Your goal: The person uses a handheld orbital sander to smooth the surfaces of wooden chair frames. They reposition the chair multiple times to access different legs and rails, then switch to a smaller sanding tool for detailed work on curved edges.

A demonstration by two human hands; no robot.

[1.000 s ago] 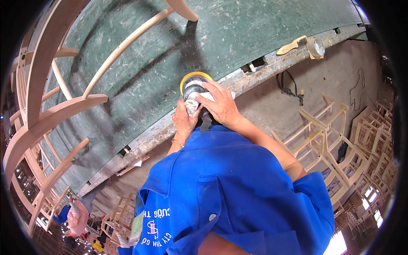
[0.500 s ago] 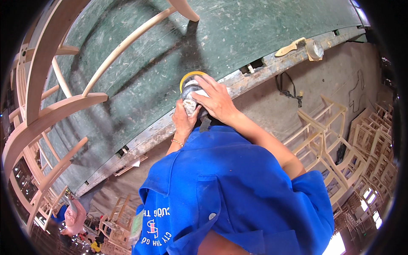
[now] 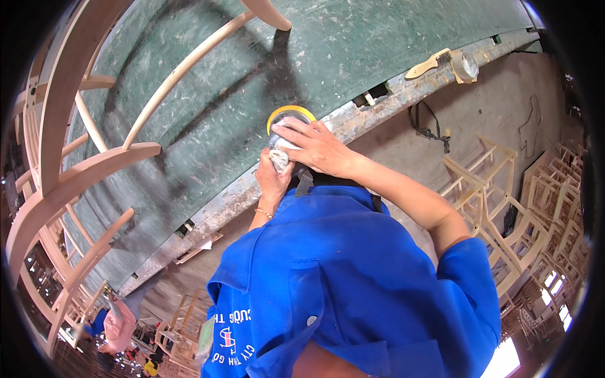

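Observation:
A round orbital sander [image 3: 275, 135] with a yellow-edged disc is held between my two hands, by the near edge of the green worktable [image 3: 220, 151]. My left hand [image 3: 272, 181] is closed around its pale, dusty rear end. Across the top of the sander lies my right hand [image 3: 320, 150], its fingers bent over the head and gripping it. The underside of the disc is hidden, so I cannot tell what it touches. To the left, a wooden chair frame [image 3: 94, 165] of curved pale parts lies on the table, apart from both hands.
A flat wooden-handled brush [image 3: 428, 64] and a roll of tape [image 3: 465, 66] rest on the table's worn edge. Dark cable [image 3: 428, 126] hangs below it. Chair frames [image 3: 482, 189] stand at the right, more are stacked behind. A person in pink [image 3: 118, 324] is at the lower left.
My right hand has shifted over the sander's head, its fingers now lying across the top, and my right elbow has swung outward. My left hand keeps its hold.

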